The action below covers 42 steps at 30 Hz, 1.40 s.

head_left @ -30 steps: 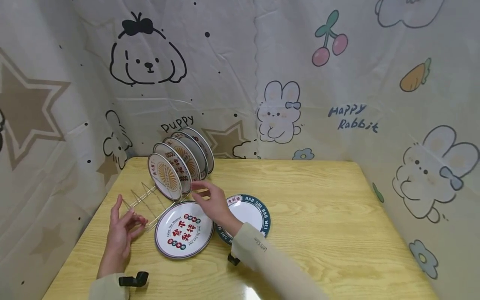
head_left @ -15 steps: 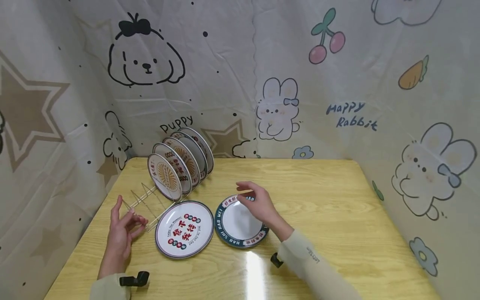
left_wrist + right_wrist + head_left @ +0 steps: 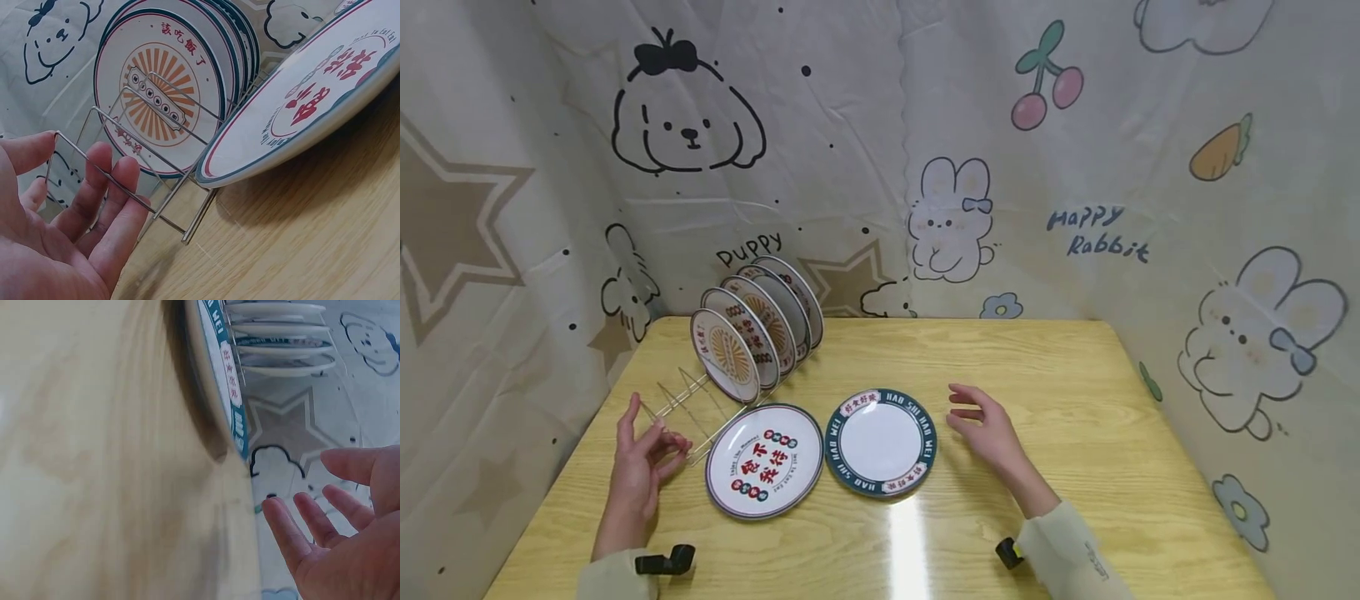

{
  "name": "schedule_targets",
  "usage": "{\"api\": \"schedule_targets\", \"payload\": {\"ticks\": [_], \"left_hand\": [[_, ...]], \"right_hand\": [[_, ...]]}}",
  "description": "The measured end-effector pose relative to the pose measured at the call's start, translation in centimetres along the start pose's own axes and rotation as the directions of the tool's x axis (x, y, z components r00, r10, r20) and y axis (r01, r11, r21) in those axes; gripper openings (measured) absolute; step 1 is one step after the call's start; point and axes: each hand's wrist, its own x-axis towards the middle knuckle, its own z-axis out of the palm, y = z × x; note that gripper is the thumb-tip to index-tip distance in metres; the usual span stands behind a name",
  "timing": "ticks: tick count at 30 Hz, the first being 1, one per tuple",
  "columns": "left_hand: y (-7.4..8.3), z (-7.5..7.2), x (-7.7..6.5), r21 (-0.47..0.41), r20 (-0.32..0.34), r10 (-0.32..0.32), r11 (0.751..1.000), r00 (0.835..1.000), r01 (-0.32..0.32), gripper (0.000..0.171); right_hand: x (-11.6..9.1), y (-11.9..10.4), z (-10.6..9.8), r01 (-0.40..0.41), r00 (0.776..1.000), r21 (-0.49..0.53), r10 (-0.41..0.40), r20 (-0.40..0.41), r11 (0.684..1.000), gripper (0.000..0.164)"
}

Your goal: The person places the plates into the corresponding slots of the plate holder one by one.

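Note:
My left hand (image 3: 638, 471) holds the near end of a wire plate rack (image 3: 201, 212), its fingers around the end wire in the left wrist view. Several round plates stand on edge at the rack's far part; the nearest plate (image 3: 725, 356) carries an orange sunburst. The rack's near slots hold no plate. Flat beside the rack lies a white plate with red characters (image 3: 765, 461). Right of that one is a green-rimmed plate (image 3: 881, 443), also flat. My right hand (image 3: 991, 427) hovers to its right, fingers loosely spread, holding nothing.
Everything stands on a yellow wood-grain table (image 3: 1045, 367). Behind it and at both sides hangs a printed cloth (image 3: 850, 100) with cartoon animals. Small black camera mounts (image 3: 665, 560) sit at both wrists.
My right hand has left the rack beside the standing plates and moved right, across the green-rimmed plate and past it. The left hand stays on the rack; the plates have not moved.

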Motion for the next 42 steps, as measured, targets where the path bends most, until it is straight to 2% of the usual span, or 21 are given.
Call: {"api": "schedule_targets", "payload": {"ticks": [5,11,17,22,29,32,42], "left_hand": [[0.0,-0.2,0.1,-0.010,0.006,0.001,1.000,1.000,-0.001,0.069],[-0.2,-0.1,0.1,-0.023,0.006,0.006,1.000,1.000,-0.006,0.069],[-0.3,-0.1,0.1,-0.038,0.005,0.006,0.999,1.000,-0.006,0.070],[-0.3,-0.2,0.0,-0.038,0.000,0.007,0.999,1.000,-0.007,0.070],[-0.4,-0.2,0.1,-0.032,0.006,0.009,0.999,1.000,-0.009,0.069],[-0.3,-0.2,0.1,-0.034,0.010,0.014,0.999,1.000,-0.013,0.070],[0.0,-0.1,0.0,-0.049,0.021,0.020,0.999,1.000,-0.019,0.071]], "right_hand": [[-0.6,1.6,0.0,-0.065,0.998,0.112,0.064,0.009,0.992,0.057],[-1.0,2.8,1.1,-0.153,0.988,0.256,0.149,0.035,0.955,0.058],[-0.8,3.1,2.2,-0.176,0.984,0.341,0.172,0.043,0.923,0.060],[-0.8,2.9,3.0,-0.196,0.981,0.343,0.180,0.078,0.919,0.061],[-0.9,3.1,4.0,-0.178,0.984,0.330,0.161,0.078,0.927,0.061],[-0.8,3.0,4.1,-0.168,0.986,0.315,0.155,0.068,0.934,0.063],[-0.6,3.1,4.0,-0.190,0.982,0.335,0.176,0.071,0.923,0.065]]}}
